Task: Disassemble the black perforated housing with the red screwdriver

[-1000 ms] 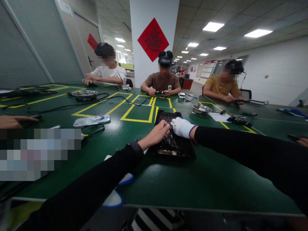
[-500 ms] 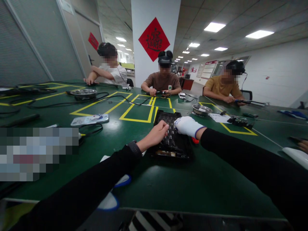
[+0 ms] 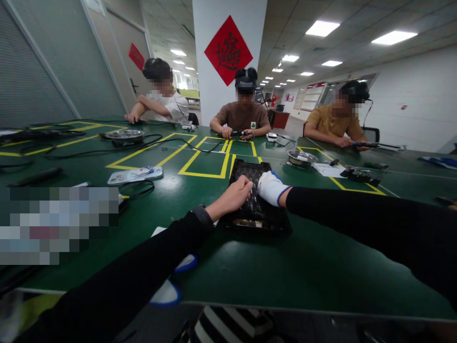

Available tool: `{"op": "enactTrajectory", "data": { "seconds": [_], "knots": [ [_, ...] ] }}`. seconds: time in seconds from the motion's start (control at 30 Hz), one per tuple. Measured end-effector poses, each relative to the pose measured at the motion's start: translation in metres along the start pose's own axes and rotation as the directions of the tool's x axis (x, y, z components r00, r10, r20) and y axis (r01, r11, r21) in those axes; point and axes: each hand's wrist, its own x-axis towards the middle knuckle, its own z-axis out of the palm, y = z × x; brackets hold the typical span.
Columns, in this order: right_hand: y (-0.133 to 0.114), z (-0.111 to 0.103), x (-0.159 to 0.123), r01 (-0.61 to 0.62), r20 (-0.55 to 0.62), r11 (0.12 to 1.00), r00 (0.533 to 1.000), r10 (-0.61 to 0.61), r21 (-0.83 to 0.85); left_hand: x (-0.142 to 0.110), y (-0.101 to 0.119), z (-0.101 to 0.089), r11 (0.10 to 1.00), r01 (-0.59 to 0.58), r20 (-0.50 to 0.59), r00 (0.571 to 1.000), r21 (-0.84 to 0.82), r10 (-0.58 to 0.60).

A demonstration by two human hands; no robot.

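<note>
Nearest, on the near left of the grip, a loose glove (image 3: 166, 293) lay on the green table (image 3: 250, 276), partly hidden by the left sleeve (image 3: 153, 257). The black tray (image 3: 280, 225) sat beneath both hands. The left hand (image 3: 233, 195), bare, was curled over its left side; whether the fingers pinched anything, I could not tell. Just beside it, the right hand (image 3: 270, 188), in a white work glove, bent over the tray's right side; its fingertips were hidden, so I could not tell its grip either. Beyond the grip ran yellow tape (image 3: 203, 175); farther right stood a metal bowl (image 3: 303, 156) beside some paper (image 3: 329, 170). Three people sat across the table.
</note>
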Motion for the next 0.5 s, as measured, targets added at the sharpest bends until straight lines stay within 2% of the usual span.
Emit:
{"op": "enactTrajectory", "data": {
  "seconds": [0.1, 0.17, 0.2, 0.27, 0.4, 0.5],
  "knots": [
    [0.014, -0.011, -0.007, 0.093, -0.016, 0.995, 0.996, -0.093, 0.021, 0.0, -0.001, 0.0, 1.0, 0.0, -0.002, 1.0, -0.008, 0.0],
    [0.028, -0.019, -0.007, 0.161, -0.085, 0.985, 0.984, -0.156, 0.057, 0.0, -0.001, 0.0, 1.0, -0.001, -0.001, 1.0, -0.014, 0.001],
    [0.037, -0.022, -0.006, 0.192, -0.163, 0.977, 0.971, -0.176, 0.09, 0.0, -0.001, -0.001, 1.0, 0.001, 0.0, 1.0, -0.018, -0.001],
    [0.054, -0.023, -0.002, 0.152, -0.26, 0.975, 0.96, -0.106, 0.163, 0.0, 0.0, -0.001, 1.0, 0.004, 0.004, 1.0, -0.02, -0.004],
    [0.087, 0.0, -0.006, 0.109, -0.25, 0.928, 0.968, -0.018, 0.356, -0.002, 0.004, -0.003, 0.999, -0.037, 0.037, 0.999, 0.01, 0.036],
    [0.105, 0.032, -0.022, 0.034, -0.302, 0.937, 0.95, 0.078, 0.347, 0.002, 0.008, -0.006, 0.997, -0.074, 0.124, 0.99, 0.027, 0.07]
  ]
}}
